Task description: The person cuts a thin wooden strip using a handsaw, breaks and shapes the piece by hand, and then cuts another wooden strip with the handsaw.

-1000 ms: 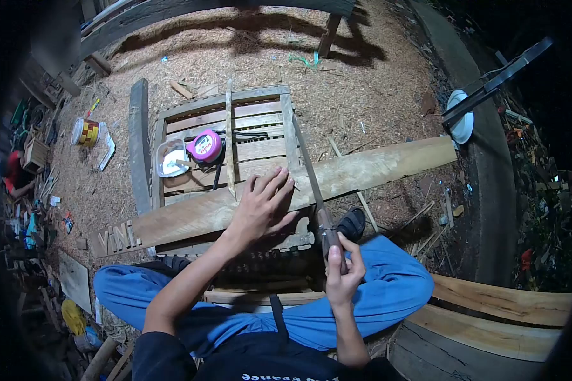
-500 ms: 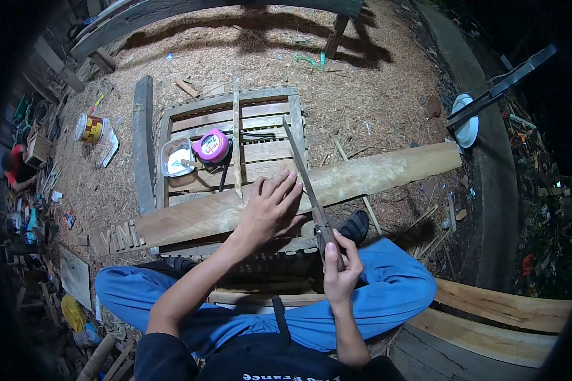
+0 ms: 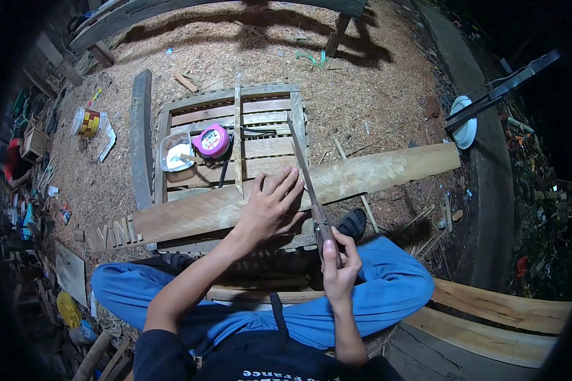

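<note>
My right hand (image 3: 341,263) is wrapped round the handle of a hand saw (image 3: 306,171). The saw's narrow blade points away from me and crosses a long wooden plank (image 3: 375,174). Just left of the blade, my left hand (image 3: 268,204) lies on the plank with its fingers stretched out. Raised wooden letters (image 3: 121,232) stand at the plank's left end. Beneath the plank is a low slatted wooden table (image 3: 267,149). On it are a pink tape measure (image 3: 213,141), a plastic tub with white contents (image 3: 177,152) and a thin wooden strip (image 3: 238,127).
A dark wooden beam (image 3: 141,136) lies left of the slatted table. Beyond it stands a yellow-and-red bucket (image 3: 88,122). Sawdust and wood scraps cover the ground. A bench (image 3: 216,14) is at the far side, and a person in red (image 3: 13,162) is at far left.
The view has shifted slightly. The saw, still across the plank, shows at most a small movement, and my left hand stays flat beside it.
</note>
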A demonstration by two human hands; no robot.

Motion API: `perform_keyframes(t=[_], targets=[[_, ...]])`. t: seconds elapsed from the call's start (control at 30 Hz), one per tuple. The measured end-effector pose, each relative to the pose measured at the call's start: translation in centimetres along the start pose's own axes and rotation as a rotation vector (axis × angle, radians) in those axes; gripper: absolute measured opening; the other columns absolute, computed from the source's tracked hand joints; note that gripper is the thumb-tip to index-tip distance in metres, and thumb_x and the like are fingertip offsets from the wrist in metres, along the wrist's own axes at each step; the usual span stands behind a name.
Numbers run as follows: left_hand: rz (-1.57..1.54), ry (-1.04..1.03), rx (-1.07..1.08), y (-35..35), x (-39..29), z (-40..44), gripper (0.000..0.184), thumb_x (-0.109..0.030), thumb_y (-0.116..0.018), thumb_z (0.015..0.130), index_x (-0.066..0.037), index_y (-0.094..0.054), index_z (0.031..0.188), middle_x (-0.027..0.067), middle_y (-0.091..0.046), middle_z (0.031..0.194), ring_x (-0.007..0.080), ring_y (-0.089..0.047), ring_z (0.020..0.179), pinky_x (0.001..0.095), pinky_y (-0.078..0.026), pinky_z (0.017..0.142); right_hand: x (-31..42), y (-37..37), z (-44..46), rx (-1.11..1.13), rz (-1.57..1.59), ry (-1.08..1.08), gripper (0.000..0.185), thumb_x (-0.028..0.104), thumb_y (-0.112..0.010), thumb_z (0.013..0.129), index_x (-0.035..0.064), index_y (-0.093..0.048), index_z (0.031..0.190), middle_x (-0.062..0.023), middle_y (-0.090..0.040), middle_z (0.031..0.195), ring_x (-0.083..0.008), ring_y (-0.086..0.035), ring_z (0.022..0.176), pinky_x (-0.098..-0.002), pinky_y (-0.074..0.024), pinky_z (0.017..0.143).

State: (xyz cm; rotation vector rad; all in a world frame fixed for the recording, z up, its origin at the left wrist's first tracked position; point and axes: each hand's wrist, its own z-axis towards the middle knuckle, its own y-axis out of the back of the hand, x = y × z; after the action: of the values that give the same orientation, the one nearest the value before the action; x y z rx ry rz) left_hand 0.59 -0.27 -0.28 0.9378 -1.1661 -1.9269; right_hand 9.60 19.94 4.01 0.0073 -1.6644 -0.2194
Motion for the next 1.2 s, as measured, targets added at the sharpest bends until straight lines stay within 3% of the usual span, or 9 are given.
perform_keyframes(t=[0.13,0.27,0.63,0.7,0.8,0.97,1.03,1.2], targets=[[0.029,-0.006,0.016,-0.3,0.0,0.0,0.065,-0.043,-0.067,0.093,-0.006,-0.054,0.145,0.0130,-0.046,0.156,0.0283,-0.039,0.148,0.0617,-0.034,0.113,-0.7,2.0,-1.1,0.018,0.017,0.016,0.031,0.015,-0.063,0.102,-0.0038,-0.064,0.126,-0.0091,-0.071,0.106,-0.0040,-0.057,0.071,-0.0219,-0.0465,0.059],[0.023,-0.005,-0.015,-0.3,-0.1,-0.1,0.065,-0.044,-0.069,0.092,-0.006,-0.055,0.144,0.0126,-0.047,0.155,0.0278,-0.039,0.148,0.0614,-0.034,0.113,-1.7,0.6,-1.5,-0.047,-0.003,0.082,0.032,0.016,-0.063,0.102,-0.0053,-0.064,0.126,-0.0090,-0.074,0.099,-0.0090,-0.065,0.079,-0.0259,-0.0536,0.067],[0.002,-0.001,-0.035,0.0,-0.3,-0.2,0.065,-0.043,-0.069,0.092,-0.004,-0.055,0.142,0.0134,-0.048,0.154,0.0280,-0.040,0.147,0.0615,-0.034,0.112,-0.5,-1.0,0.3,-0.094,0.023,0.023,0.033,0.017,-0.063,0.103,-0.0063,-0.062,0.126,-0.0136,-0.072,0.106,-0.0118,-0.066,0.082,-0.0267,-0.0543,0.069],[-0.006,-0.009,-0.037,0.1,-0.2,-0.1,0.066,-0.044,-0.068,0.092,-0.004,-0.055,0.143,0.0135,-0.048,0.154,0.0285,-0.040,0.147,0.0618,-0.034,0.112,-1.3,-2.1,0.7,-0.097,0.016,0.164,0.032,0.022,-0.061,0.104,0.0000,-0.062,0.127,0.0013,-0.057,0.073,-0.0017,-0.043,0.050,-0.0210,-0.0299,0.044],[-0.025,-0.012,-0.045,0.1,-0.2,-0.1,0.069,-0.040,-0.074,0.087,-0.004,-0.054,0.143,0.0153,-0.050,0.152,0.0313,-0.042,0.145,0.0577,-0.032,0.114,-1.3,-2.5,0.8,-0.091,0.039,0.144,0.032,0.021,-0.061,0.104,0.0006,-0.061,0.128,0.0013,-0.057,0.073,-0.0021,-0.043,0.051,-0.0211,-0.0301,0.045],[-0.028,-0.004,-0.048,0.0,-0.3,-0.1,0.067,-0.042,-0.071,0.090,-0.003,-0.054,0.142,0.0147,-0.048,0.153,0.0298,-0.041,0.146,0.0604,-0.033,0.113,-1.4,-2.4,0.8,-0.075,0.047,0.129,0.031,0.021,-0.060,0.105,0.0007,-0.060,0.129,0.0020,-0.055,0.072,-0.0024,-0.043,0.051,-0.0210,-0.0305,0.045],[-0.020,0.003,-0.034,-0.2,-0.3,-0.1,0.066,-0.044,-0.068,0.092,-0.004,-0.054,0.143,0.0139,-0.047,0.155,0.0280,-0.040,0.147,0.0632,-0.034,0.112,-1.2,-1.9,0.5,-0.057,0.093,0.033,0.034,0.018,-0.061,0.104,-0.0069,-0.062,0.128,-0.0137,-0.069,0.113,-0.0120,-0.064,0.086,-0.0268,-0.0538,0.070],[0.002,-0.022,-0.061,-0.5,-0.1,-0.1,0.068,-0.041,-0.073,0.088,-0.005,-0.055,0.142,0.0139,-0.050,0.151,0.0297,-0.042,0.146,0.0604,-0.035,0.111,-0.7,-1.4,0.9,-0.021,0.065,0.012,0.034,0.018,-0.061,0.104,-0.0065,-0.062,0.127,-0.0140,-0.068,0.115,-0.0118,-0.063,0.086,-0.0264,-0.0533,0.070]])
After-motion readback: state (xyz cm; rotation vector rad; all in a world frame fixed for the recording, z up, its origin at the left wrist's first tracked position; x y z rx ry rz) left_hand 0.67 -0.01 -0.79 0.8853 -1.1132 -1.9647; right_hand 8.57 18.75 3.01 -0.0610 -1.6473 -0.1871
